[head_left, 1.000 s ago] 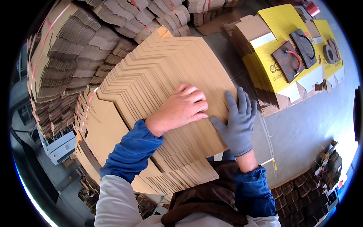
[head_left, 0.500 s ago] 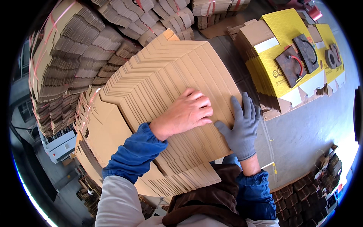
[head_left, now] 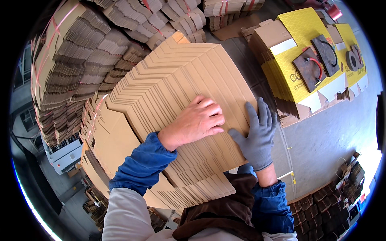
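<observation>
Flattened cardboard blanks [head_left: 181, 80], brown corrugated, fanned in a staggered stack so that each sheet's angled edge shows as a chevron step; the stack lies in front of the person at picture centre, its near end hidden under the forearms and a dark brown garment.

Left hand [head_left: 197, 120]: bare, palm down, fingers loosely curled and spread on the top sheets, gripping nothing. Sleeve blue over white.

Right hand [head_left: 257, 136]: in a grey knit glove, flat and open on the stack's right edge, fingers splayed, just beside the left hand but not touching it.

Bundled cardboard stacks [head_left: 80, 60]: same brown board, tied with pink strapping, piled at left and along the top (ribbed edges visible, their far ends cut off by the round frame).

Yellow printed cartons [head_left: 297, 68]: flattened, upper right, on the grey concrete floor [head_left: 333, 136]. Two rusty dark metal plates [head_left: 317, 60] with red cord lie on them; further small dark items at the rim are too bent by the lens to identify.

Lower right: small dark stacked pieces [head_left: 333, 201], indistinct.
</observation>
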A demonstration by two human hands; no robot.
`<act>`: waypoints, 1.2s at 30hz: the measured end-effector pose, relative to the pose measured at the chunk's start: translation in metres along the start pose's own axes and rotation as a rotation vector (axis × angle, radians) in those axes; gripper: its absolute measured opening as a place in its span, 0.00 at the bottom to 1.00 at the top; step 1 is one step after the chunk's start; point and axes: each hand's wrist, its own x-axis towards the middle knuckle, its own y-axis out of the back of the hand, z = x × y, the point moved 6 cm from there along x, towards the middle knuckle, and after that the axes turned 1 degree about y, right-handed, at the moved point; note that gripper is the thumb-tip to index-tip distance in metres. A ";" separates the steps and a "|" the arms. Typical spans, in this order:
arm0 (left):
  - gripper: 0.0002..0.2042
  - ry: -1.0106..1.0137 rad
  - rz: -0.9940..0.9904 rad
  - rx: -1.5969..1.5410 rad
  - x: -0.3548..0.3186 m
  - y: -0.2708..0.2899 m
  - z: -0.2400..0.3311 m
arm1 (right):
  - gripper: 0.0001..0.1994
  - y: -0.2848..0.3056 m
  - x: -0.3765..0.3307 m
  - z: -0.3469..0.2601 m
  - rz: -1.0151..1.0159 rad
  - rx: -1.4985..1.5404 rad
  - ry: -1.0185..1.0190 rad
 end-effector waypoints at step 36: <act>0.12 -0.047 -0.101 0.067 -0.002 0.007 0.009 | 0.45 -0.001 -0.010 -0.010 -0.031 -0.005 -0.018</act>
